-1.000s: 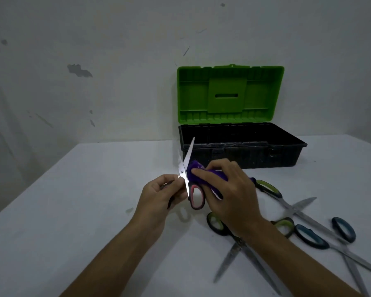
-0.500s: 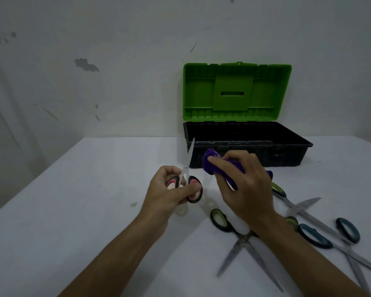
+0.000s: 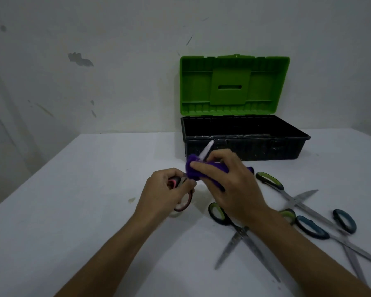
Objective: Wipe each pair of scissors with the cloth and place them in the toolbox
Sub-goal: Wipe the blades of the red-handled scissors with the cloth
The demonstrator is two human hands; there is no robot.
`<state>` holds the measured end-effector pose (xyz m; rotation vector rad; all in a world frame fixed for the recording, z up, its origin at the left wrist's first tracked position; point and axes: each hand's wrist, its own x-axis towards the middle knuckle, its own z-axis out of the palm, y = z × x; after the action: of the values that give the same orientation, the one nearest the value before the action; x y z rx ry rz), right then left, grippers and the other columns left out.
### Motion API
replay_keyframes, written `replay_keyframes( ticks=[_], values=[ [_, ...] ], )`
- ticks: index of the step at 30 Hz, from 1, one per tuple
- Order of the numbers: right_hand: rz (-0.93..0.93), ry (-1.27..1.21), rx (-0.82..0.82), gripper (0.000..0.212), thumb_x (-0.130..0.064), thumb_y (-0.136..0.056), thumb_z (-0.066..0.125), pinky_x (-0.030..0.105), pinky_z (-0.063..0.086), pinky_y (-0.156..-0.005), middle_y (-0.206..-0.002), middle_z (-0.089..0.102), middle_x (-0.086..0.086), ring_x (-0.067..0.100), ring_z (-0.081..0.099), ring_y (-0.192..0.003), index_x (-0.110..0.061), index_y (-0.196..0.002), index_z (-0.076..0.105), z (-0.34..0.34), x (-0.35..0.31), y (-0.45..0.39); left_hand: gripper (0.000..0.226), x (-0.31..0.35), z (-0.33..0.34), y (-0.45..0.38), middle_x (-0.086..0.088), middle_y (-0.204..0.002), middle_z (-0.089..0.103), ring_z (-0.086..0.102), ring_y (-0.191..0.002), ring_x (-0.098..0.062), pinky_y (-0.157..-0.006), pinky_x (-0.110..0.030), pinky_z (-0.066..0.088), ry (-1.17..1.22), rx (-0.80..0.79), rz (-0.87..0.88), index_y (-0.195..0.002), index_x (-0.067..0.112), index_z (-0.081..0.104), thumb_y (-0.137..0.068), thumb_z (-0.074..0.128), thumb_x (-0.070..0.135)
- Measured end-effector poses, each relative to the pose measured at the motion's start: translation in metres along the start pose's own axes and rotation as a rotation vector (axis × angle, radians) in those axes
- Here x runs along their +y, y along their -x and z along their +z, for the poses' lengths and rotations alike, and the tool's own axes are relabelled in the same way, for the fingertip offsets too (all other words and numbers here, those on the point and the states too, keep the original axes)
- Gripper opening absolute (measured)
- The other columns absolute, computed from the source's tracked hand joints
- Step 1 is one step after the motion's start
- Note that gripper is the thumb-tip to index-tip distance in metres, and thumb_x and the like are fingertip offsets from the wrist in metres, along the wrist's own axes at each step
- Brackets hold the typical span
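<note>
My left hand (image 3: 165, 194) grips the red-and-black handles of a pair of scissors (image 3: 208, 149), whose blades point up and away toward the toolbox. My right hand (image 3: 229, 185) holds a purple cloth (image 3: 192, 168) wrapped around the lower part of the blades; only the blade tips show above it. The toolbox (image 3: 244, 148) stands open at the back of the table, black tray below, green lid (image 3: 234, 84) upright. Its inside looks dark and I cannot tell what lies in it.
Three other pairs of scissors lie on the white table to my right: two with green-and-black handles (image 3: 217, 214) (image 3: 270, 181) and one with blue handles (image 3: 313, 228), blades spread. A small stain (image 3: 131, 200) marks the table left of my hands. A wall stands behind.
The cloth in my right hand has come back onto the blades from beside them. The scissors have tilted to the right, and my left hand has shifted its grip on the handles.
</note>
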<state>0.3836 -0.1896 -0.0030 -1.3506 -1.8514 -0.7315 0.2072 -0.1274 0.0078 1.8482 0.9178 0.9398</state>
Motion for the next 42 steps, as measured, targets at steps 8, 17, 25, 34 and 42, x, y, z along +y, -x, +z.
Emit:
replay_keyframes(
  ticks=[8,17,25,34,42],
  values=[
    [0.157,0.128,-0.001,0.039,-0.018,-0.085,0.071,0.026,0.048,-0.071,-0.112,0.055,0.008,0.017,0.047,-0.095,-0.018,-0.124,0.064,0.001,0.014,-0.001,0.014,-0.002,-0.01,-0.003,-0.007,-0.054,0.05,0.037,-0.049,-0.012,-0.05,-0.027,0.032,-0.226,0.067,0.085,-0.062,0.02,0.067,-0.074,0.075,0.019],
    [0.032,0.013,-0.069,0.044,-0.046,-0.092,0.053,0.02,0.042,-0.073,-0.115,0.052,0.005,0.015,0.047,-0.096,-0.018,-0.125,0.063,0.0,-0.006,-0.001,0.013,0.002,-0.007,0.002,0.0,-0.057,0.06,0.048,-0.051,-0.009,-0.052,-0.023,0.04,-0.249,0.036,0.135,-0.066,0.023,0.068,-0.075,0.075,0.026],
    [0.193,0.076,0.092,0.038,-0.026,-0.089,0.062,0.026,0.049,-0.069,-0.109,0.055,0.008,0.02,0.052,-0.093,-0.016,-0.126,0.064,-0.015,0.036,0.007,0.017,0.004,-0.006,-0.003,0.006,-0.049,0.048,0.042,-0.046,-0.013,-0.051,-0.027,0.037,-0.053,-0.018,-0.09,-0.062,0.017,0.068,-0.077,0.076,0.019],
    [0.129,0.089,0.039,0.043,-0.023,-0.084,0.069,0.028,0.052,-0.069,-0.109,0.055,0.008,0.02,0.052,-0.094,-0.018,-0.126,0.064,-0.009,0.02,-0.001,0.026,0.011,-0.012,-0.002,0.004,-0.044,0.048,0.041,-0.04,-0.009,-0.043,-0.018,0.035,0.137,-0.119,-0.143,-0.058,0.015,0.065,-0.082,0.07,0.005],
    [-0.05,0.067,-0.068,0.042,-0.027,-0.083,0.071,0.021,0.047,-0.071,-0.111,0.057,0.008,0.019,0.054,-0.093,-0.02,-0.123,0.064,-0.004,0.003,0.002,0.015,0.005,-0.01,-0.002,0.003,-0.051,0.054,0.05,-0.049,-0.011,-0.052,-0.03,0.046,-0.13,-0.021,0.041,-0.064,0.021,0.067,-0.076,0.075,0.018]
  ],
)
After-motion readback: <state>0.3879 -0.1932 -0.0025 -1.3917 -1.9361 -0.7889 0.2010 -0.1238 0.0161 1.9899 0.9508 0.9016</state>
